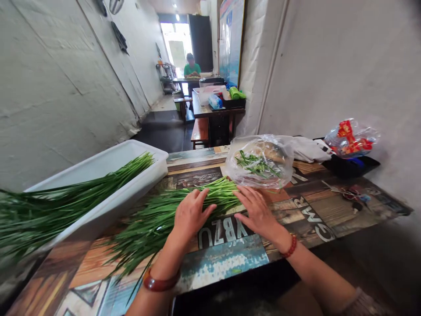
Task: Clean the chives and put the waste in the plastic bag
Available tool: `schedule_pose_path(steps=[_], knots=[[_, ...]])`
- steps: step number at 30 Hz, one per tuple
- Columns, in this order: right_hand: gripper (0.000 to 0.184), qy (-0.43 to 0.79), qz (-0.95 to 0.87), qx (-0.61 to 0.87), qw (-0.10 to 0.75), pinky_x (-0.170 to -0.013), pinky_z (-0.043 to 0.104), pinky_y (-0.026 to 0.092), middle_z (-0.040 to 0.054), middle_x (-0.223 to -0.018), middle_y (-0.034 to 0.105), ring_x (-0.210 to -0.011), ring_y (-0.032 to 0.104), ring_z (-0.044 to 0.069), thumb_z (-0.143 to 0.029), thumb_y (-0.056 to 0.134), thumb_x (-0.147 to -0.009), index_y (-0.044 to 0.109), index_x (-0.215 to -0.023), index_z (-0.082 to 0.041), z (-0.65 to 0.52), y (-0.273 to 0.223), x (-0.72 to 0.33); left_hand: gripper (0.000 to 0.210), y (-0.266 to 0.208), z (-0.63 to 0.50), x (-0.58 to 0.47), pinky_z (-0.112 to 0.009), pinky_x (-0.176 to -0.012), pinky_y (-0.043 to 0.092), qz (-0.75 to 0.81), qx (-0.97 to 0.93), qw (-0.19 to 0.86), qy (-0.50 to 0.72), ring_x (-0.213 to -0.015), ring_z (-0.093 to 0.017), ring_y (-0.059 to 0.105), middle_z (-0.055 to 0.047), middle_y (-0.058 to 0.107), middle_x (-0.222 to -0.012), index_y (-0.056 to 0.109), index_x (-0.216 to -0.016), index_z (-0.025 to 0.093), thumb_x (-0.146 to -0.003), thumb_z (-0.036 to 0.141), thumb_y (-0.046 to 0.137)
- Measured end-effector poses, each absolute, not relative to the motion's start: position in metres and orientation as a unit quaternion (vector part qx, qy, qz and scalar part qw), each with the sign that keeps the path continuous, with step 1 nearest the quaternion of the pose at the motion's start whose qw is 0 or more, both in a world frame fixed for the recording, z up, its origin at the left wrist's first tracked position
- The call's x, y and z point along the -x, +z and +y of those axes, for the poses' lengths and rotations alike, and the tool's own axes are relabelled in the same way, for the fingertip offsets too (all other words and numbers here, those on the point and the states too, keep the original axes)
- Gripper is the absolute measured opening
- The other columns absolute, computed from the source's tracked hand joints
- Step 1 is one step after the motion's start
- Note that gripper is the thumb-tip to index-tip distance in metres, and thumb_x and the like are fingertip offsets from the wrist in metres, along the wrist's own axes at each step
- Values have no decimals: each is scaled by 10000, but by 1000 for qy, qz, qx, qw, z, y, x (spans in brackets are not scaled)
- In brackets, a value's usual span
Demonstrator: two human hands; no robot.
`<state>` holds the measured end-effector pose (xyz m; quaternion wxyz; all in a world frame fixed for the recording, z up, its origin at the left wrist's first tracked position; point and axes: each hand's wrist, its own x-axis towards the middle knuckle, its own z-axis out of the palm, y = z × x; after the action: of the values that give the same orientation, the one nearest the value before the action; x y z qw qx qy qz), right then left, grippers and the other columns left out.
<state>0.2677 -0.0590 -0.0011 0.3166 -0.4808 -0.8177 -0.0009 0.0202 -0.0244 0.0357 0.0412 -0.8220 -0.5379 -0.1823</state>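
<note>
The patterned tabletop (226, 263) takes up most of the near space, its printed planks and letters running under everything on it. Well beyond, at a far table, sits a person in a green top (192, 69). The long white tub (158, 169) stands at the left, with long green stalks (82, 195) lying in it and trailing over its near side. Just beside it, the loose bunch of greens (151, 215) lies flat on the tabletop, leaves fanned to the left, pale stem ends to the right. Behind those ends sits a clear plastic bag (283, 159) holding green scraps (255, 163). Two hands are at the bunch: the left hand (192, 213) is over its middle, thumb spread away from the fingers; the right hand (256, 213) is at the stem ends, fingers extended close together, thumb apart — whether its fingertips touch, I cannot tell. Smallest are a reddish-brown bangle (161, 281) on the left arm and a red beaded bracelet (290, 246) on the right wrist.
</note>
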Motion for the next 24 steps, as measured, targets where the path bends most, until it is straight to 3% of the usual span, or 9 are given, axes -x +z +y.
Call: schedule_pose_path(steps=[3,8,14,20,24], knots=[[787,-20,-857,444,263,-1142,544,292,91,-1558,345,-1438,279,321,-266,694,-813,315,-1503,-246,-43,-4,-248,615,25,-40,-6,-340,-787,481,-555,823,53,-109,-951,-253,603,-98,626,-1047,469,-1363,188,-820,396,668],[663,-35,-852,463,241,-1070,499,378,75,-1443,508,-1309,430,312,-68,594,-813,448,-1433,-252,-14,-16,-224,561,13,-40,7,-337,-799,480,-558,826,76,-29,-951,-239,593,-98,608,-1069,440,-1395,189,-862,252,605],[606,-49,-839,471,268,-1024,496,398,107,-1372,558,-1227,471,301,-35,520,-834,490,-1402,-243,17,-23,-203,509,13,-6,10,-327,-792,460,-577,807,128,-23,-948,-226,574,-92,597,-1060,465,-1379,217,-879,197,554],[653,12,-848,427,313,-1093,530,346,110,-1469,463,-1314,424,315,-200,677,-796,468,-1414,-233,15,-12,-213,509,25,-4,13,-277,-731,459,-611,776,23,-153,-850,-185,598,-55,607,-999,538,-1323,244,-835,342,648],[356,103,-771,432,456,-1026,450,440,99,-1302,608,-1161,575,242,-295,540,-908,611,-1252,-236,21,13,-232,342,39,-2,-1,-267,-754,461,-586,728,-75,-347,-840,-166,611,-54,658,-926,655,-1112,190,-958,394,428]])
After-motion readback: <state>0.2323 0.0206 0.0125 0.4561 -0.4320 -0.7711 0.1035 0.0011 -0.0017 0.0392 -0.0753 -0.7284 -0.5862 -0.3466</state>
